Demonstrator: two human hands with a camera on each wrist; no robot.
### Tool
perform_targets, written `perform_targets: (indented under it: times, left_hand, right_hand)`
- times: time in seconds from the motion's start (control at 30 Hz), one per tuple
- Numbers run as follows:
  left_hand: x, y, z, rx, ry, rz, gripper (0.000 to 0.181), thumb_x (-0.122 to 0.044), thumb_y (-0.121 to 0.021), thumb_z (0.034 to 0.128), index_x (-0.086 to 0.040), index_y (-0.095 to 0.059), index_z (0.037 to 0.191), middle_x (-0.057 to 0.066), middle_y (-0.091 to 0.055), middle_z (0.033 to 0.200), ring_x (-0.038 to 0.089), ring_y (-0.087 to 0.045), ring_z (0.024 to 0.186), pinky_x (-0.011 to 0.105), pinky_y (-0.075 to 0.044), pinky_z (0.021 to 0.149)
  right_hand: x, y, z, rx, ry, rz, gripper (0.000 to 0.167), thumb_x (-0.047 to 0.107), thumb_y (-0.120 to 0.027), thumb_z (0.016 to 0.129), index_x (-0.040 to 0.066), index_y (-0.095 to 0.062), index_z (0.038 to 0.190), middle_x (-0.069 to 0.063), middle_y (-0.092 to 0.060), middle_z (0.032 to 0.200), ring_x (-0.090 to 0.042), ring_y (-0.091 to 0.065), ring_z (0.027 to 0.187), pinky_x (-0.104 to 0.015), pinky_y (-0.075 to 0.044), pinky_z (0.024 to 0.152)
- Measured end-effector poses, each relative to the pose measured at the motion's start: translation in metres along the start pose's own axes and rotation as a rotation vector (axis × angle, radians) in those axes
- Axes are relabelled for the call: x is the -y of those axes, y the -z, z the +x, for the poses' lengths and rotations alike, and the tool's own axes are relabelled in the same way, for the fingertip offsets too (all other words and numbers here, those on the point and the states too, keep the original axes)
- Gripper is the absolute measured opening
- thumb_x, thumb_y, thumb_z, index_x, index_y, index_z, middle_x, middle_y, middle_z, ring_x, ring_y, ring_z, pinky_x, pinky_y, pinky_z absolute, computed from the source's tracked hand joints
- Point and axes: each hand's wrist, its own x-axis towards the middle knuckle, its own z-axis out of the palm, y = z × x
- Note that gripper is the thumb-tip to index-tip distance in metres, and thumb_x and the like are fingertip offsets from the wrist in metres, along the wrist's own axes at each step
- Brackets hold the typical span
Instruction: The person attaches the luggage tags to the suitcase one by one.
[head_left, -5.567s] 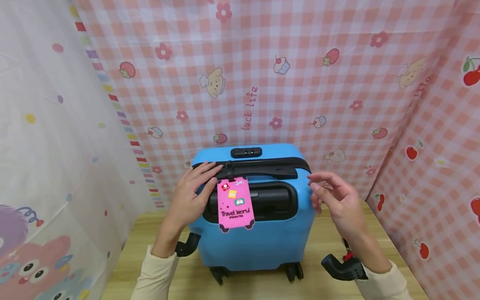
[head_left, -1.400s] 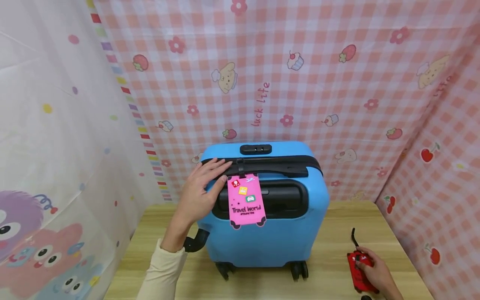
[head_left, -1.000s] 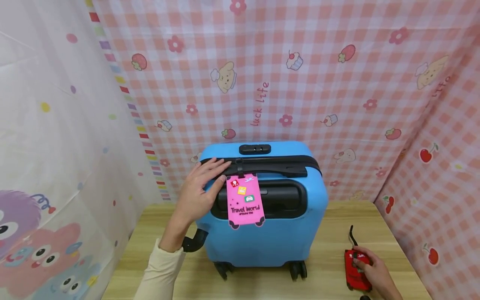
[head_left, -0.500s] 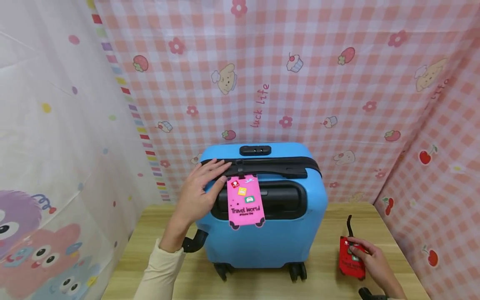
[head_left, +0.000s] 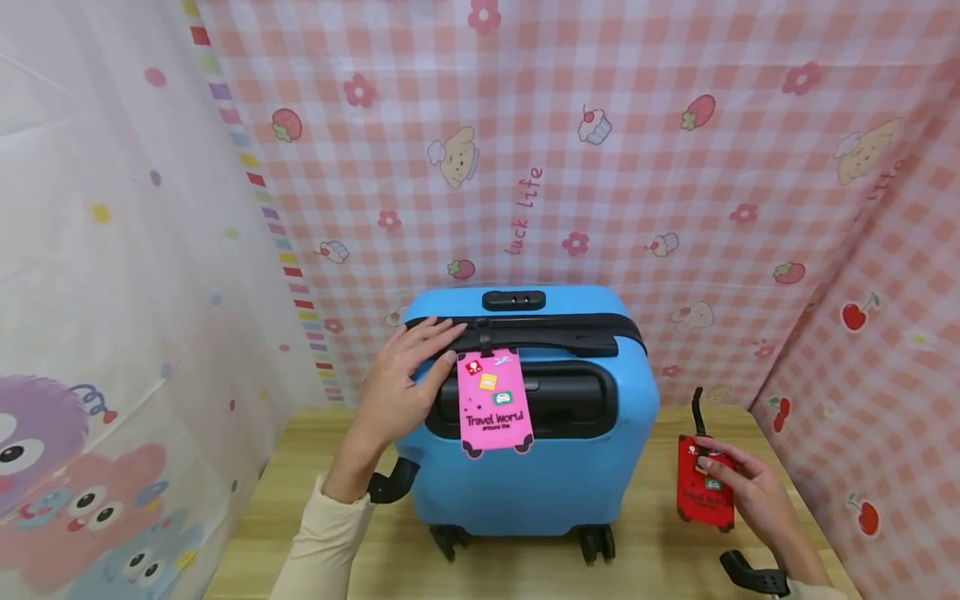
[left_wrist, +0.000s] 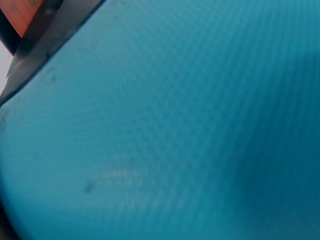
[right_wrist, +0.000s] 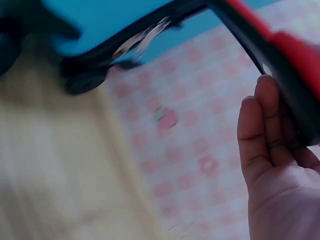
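A blue suitcase (head_left: 525, 492) stands upright on its wheels. My left hand (head_left: 401, 379) rests on its top left corner, fingers fairly straight beside the black top handle (head_left: 555, 340). From that handle hangs a pink luggage tag (head_left: 493, 425). To the right of the suitcase, my right hand (head_left: 761, 500) pinches a red luggage tag (head_left: 697, 492) between thumb and fingers. Its black strap (head_left: 697, 412) sticks up at the top. The right wrist view shows the strap (right_wrist: 137, 42) dangling, blurred. In the left wrist view only the blue shell (left_wrist: 160, 120) fills most of the picture.
The suitcase stands on a wooden tabletop (head_left: 645, 542). Behind is a pink checked curtain (head_left: 480, 200), with another checked cloth (head_left: 862, 400) on the right and a white printed one (head_left: 150, 317) on the left. A combination lock (head_left: 513, 300) sits on top.
Earlier my right hand was empty beside the suitcase. It then held the red luggage tag low at the right, and has since raised it up and slightly left. My left hand stays put.
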Motion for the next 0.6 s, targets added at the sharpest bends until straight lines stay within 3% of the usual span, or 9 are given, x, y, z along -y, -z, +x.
perform_targets:
  times: [0.17,0.3,0.6]
  left_hand:
    - [0.0,0.001,0.0,0.001,-0.002,0.001,0.039,-0.027,-0.056,0.1007,-0.021,-0.06,0.139,0.003,-0.054,0.146,0.022,-0.038,0.144,0.053,-0.017,0.121]
    - [-0.001,0.003,0.0,-0.003,0.005,-0.001,0.039,-0.027,-0.056,0.1005,-0.021,-0.06,0.139,0.003,-0.054,0.146,0.022,-0.038,0.144,0.052,-0.016,0.121]
    - [-0.001,0.002,0.001,0.007,0.004,0.002,0.039,-0.028,-0.055,0.1011,-0.022,-0.06,0.139,0.002,-0.054,0.146,0.023,-0.037,0.145,0.053,-0.016,0.121]
  right_hand:
    - [0.026,-0.008,0.006,0.062,0.094,0.084,0.042,-0.011,-0.046,0.099,0.004,-0.058,0.137,0.003,-0.066,0.117,-0.015,-0.071,0.095,-0.04,-0.06,0.072]
    - [0.044,-0.015,0.01,0.052,0.167,0.132,0.046,-0.016,-0.044,0.097,0.006,-0.061,0.134,0.0,-0.069,0.113,-0.017,-0.072,0.09,-0.042,-0.06,0.068]
    - [0.081,-0.036,0.013,-0.165,0.308,0.042,0.033,-0.013,-0.051,0.095,0.0,-0.069,0.12,0.001,-0.072,0.101,-0.01,-0.07,0.078,-0.028,-0.06,0.061]
